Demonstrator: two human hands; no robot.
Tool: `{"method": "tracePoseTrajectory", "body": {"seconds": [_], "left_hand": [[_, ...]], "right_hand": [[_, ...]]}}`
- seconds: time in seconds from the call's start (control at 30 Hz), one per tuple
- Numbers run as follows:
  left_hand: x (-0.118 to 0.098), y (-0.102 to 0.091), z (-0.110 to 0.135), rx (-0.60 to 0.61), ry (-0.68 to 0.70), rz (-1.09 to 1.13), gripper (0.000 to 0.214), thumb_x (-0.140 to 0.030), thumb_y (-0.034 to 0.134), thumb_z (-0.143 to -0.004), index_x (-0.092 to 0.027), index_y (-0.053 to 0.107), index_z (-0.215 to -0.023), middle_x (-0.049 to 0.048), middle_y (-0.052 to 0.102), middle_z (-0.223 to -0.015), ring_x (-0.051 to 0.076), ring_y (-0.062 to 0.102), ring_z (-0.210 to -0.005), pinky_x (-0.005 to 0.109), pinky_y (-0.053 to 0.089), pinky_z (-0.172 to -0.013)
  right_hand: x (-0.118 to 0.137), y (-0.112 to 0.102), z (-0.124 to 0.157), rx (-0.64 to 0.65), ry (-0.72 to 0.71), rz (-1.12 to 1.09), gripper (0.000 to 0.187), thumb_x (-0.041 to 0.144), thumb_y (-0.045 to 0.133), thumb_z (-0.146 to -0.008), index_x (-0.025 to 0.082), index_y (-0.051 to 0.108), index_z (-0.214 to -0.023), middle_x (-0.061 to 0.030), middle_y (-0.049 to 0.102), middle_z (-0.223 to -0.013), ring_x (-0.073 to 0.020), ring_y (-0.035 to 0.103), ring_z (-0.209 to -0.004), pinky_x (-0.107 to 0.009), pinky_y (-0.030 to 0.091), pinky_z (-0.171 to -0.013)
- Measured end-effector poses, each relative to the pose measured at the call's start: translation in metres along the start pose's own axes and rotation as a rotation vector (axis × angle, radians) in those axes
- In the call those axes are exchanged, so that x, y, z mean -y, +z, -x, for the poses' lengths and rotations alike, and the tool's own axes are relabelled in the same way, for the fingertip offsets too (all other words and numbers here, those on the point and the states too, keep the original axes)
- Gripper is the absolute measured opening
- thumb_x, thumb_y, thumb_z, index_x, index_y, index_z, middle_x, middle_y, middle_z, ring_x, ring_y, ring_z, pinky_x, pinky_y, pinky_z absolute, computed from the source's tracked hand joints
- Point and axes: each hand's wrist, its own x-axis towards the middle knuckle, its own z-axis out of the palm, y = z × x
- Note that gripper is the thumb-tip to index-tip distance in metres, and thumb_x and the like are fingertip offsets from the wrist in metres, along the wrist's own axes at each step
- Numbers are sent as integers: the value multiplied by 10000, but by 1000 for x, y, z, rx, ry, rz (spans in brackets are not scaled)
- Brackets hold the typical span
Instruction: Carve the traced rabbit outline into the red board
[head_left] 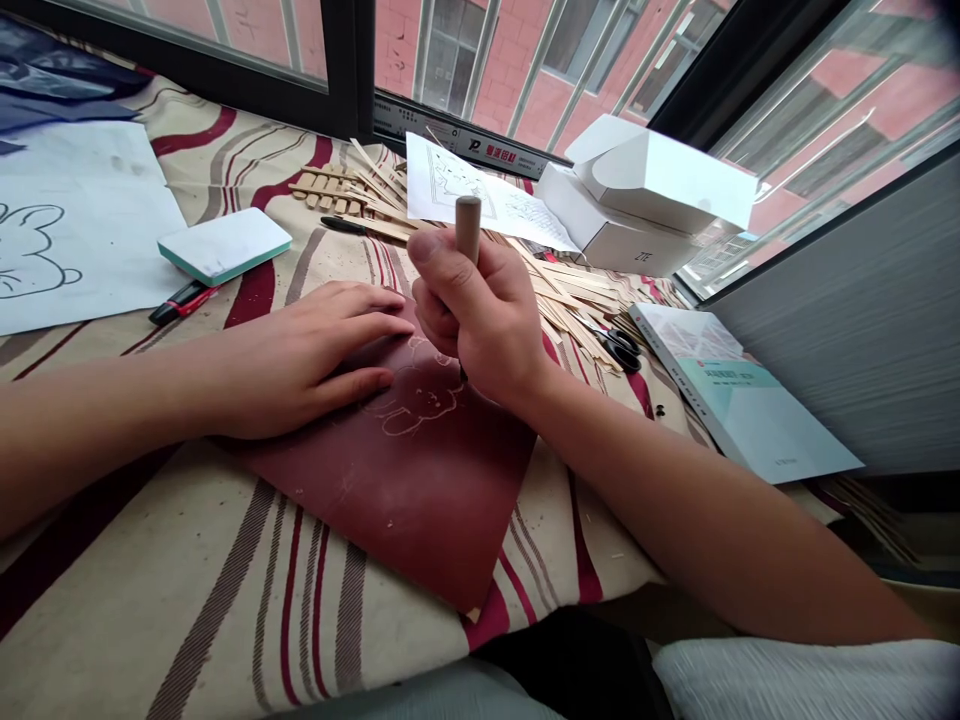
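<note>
A dark red sheet point(405, 500) lies aslant on the striped cloth, with a pale line figure of a rabbit point(420, 402) scratched into its surface. My left hand point(322, 355) rests flat on the sheet's left part, fingers apart and pointing at the figure. My right hand point(487, 310) makes a fist round a carving tool with a round wooden handle point(468, 225), held upright. Its handle end sticks out above the fist. The dark lower tip shows just under the fist, at the right edge of the figure; whether it cuts in, I cannot tell.
At left lie a rabbit drawing on paper point(90, 220), a white and green block point(225, 245) and a red-black marker point(180, 302). Behind my right hand are thin wooden strips point(577, 290), black-handled scissors point(621, 350), a printed sheet point(487, 195) and a white box point(645, 190). A book point(742, 390) lies at right.
</note>
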Motion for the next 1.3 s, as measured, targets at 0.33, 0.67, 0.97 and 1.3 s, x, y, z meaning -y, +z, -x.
{"method": "tracePoseTrajectory", "body": {"seconds": [0.33, 0.67, 0.97, 1.3], "left_hand": [[-10, -3, 2, 2, 35, -4, 511, -490, 409, -1074, -183, 620, -1424, 101, 523, -1582, 316, 481, -1414, 545, 362, -1287], [4, 6, -2, -27, 20, -24, 581, -601, 413, -1016, -229, 661, -1386, 85, 560, -1543, 350, 527, -1418, 576, 369, -1294], [-5, -1, 4, -8, 32, -64, 500, -462, 399, -1083, -180, 638, -1419, 112, 510, -1603, 297, 487, -1439, 546, 377, -1280], [3, 3, -2, -11, 25, -52, 561, -567, 402, -1034, -215, 663, -1384, 90, 559, -1540, 318, 535, -1396, 540, 370, -1294]], "right_hand": [[2, -11, -12, 512, 60, -238, 400, 222, 575, -991, 237, 417, -623, 91, 319, -490, -58, 278, -434, -232, 257, -440], [-13, 3, -13, -51, 1, -36, 525, 550, 656, -999, 242, 379, -675, 81, 268, -569, -63, 324, -494, -198, 290, -450], [5, -15, -7, 525, 87, -285, 429, 302, 661, -961, 237, 386, -639, 105, 265, -492, -45, 217, -418, -230, 207, -417], [-11, 5, -11, -64, -38, -2, 526, 487, 705, -986, 227, 402, -644, 71, 320, -578, -68, 308, -534, -236, 269, -491]]}}
